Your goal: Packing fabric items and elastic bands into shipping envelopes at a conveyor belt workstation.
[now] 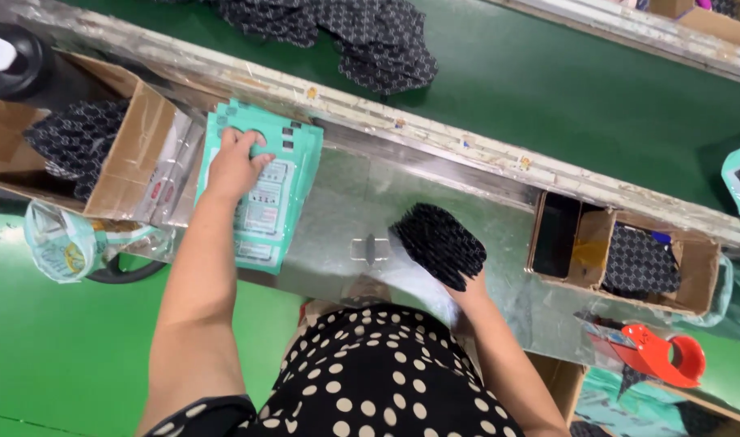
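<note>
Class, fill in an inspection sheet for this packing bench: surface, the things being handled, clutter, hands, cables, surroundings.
Surface: shiny metal bench beside a green conveyor belt.
Things in hand: stack of teal pouches lying flat on the bench; black patterned fabric piece held above the bench.
Clutter: cardboard box at left with dark patterned pieces inside; second cardboard box at right, likewise filled; red tape dispenser; crumpled plastic bag.
Hands: left hand rests flat on the pouches; right hand grips the fabric piece.
Cables: nothing seen.
Surroundings: green floor; more dark fabric pieces lying on the belt.
</note>
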